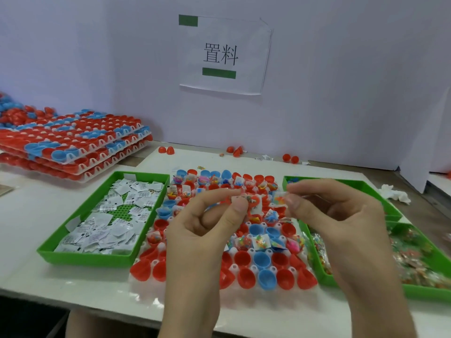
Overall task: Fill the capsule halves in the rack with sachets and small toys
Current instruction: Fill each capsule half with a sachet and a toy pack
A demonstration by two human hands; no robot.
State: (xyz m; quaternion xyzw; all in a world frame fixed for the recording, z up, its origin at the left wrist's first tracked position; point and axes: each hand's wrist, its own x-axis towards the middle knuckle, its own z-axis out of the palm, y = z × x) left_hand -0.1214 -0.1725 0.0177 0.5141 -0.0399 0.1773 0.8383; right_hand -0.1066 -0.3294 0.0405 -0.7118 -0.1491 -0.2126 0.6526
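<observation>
A white rack (144, 286) of red and blue capsule halves lies in the middle of the table. Its far rows hold sachets and small toys; the two nearest rows are empty cups. My left hand (205, 230) is raised over the rack and pinches a small white sachet (240, 199) between thumb and fingers. My right hand (341, 215) hovers to its right and pinches a small clear toy packet (279, 200) with an orange piece inside. The two items nearly touch above the rack's middle.
A green tray (80, 258) of white sachets sits left of the rack. Two green trays (424, 292) with wrapped toys stand on the right. Stacked racks (73, 147) of capsule halves fill the far left. Loose red halves (166, 150) lie by the back wall, and crumpled tissue (394, 193) at right.
</observation>
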